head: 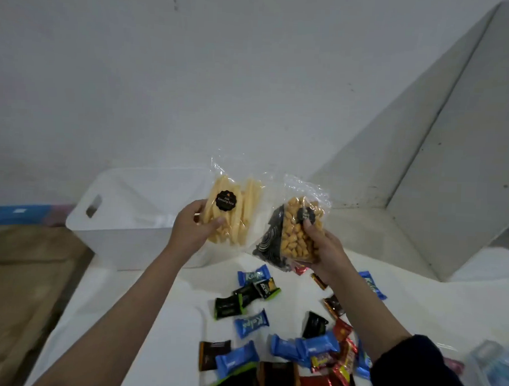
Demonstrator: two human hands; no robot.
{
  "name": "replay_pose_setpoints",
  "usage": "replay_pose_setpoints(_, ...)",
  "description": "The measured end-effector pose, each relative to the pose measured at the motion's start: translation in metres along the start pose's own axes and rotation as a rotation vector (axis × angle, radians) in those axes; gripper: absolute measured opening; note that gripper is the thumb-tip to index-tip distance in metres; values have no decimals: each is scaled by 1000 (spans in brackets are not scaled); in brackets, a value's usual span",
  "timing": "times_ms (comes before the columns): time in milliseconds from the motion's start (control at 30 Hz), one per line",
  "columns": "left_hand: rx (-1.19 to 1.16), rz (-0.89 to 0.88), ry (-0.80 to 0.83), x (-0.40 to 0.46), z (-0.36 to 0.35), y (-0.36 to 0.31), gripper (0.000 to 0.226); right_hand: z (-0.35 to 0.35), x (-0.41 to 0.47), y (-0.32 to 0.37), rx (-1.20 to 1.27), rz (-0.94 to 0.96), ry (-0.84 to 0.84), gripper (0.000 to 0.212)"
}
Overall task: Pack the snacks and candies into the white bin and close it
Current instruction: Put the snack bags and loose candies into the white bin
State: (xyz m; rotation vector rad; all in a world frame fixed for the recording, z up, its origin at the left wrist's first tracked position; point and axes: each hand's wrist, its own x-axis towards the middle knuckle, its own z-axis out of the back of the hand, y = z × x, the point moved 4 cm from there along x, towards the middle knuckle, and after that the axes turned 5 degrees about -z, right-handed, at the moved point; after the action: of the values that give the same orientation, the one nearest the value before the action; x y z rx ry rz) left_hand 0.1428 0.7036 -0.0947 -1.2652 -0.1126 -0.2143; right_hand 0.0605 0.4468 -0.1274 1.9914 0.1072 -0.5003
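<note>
- Two clear snack bags are held up over the far part of the desk (160, 320), one in each hand, at the near right edge of the white bin (124, 216).
- Left hand (192, 229): fingers curled behind the bag of pale yellow sticks (232, 212), thumb across its front near the lower left edge. Bag upright, partly over the bin's open top.
- Right hand (322, 248): fingers clenched round the bag of orange nuts (300, 227) at its lower right, thumb on the front.
- Handling, judged: both bags light, film soft and slippery; the sticks look brittle, so hold flat by the edges and do not squeeze. The nut bag should tolerate a firmer grip.
- Bin stands open; no lid identified in view.
- Many small wrapped candies (284, 340) lie loose on the near desk, unpacked; light, best gathered by the handful.
</note>
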Motion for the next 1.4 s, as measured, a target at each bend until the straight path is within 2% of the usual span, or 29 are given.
replay_pose_setpoints(100,-7,-9,-24,17,59,11,34,-48,1,-16,49,-11,19,54)
replay_pose_setpoints(233,-20,24,-34,56,111,26,35,-84,8,-29,64,-3,30,51)
replay_pose_setpoints(467,88,94,315,119,127,84,23,-86,34,-38,73,-17,-39,59)
replay_pose_setpoints(633,222,130,499,160,114,133,27,-71,61,-48,65,-50,-85,69)
replay_pose_setpoints(767,281,172,683,184,98,168,14,-62,85,-58,72,-112,-138,65)
replay_pose_setpoints(833,294,178,727,194,88,184,27,-59,95,-64,73,-131,-137,77)
replay_pose_setpoints(967,340,181,765,205,67,207,27,-58,108,-74,85,-154,-135,62)
replay_pose_setpoints(1067,356,155,745,211,52,211,20,-60,113,-78,68,-161,-130,88)
replay_pose_setpoints(1100,366,156,721,214,47,214,19,-61,113,-78,65,-167,-138,88)
replay_pose_setpoints(1200,586,133,639,219,42,222,42,-61,112,-76,56,-164,-166,61)
replay_pose_setpoints(1233,631,150,616,218,44,222,49,-62,111,-72,36,-160,-173,63)
replay_pose_setpoints(1333,669,201,588,212,54,214,53,-71,102,-54,-62,-113,-164,93)
replay_pose_setpoints(1400,661,201,571,207,61,199,48,-82,91,-32,-139,-66,-147,91)
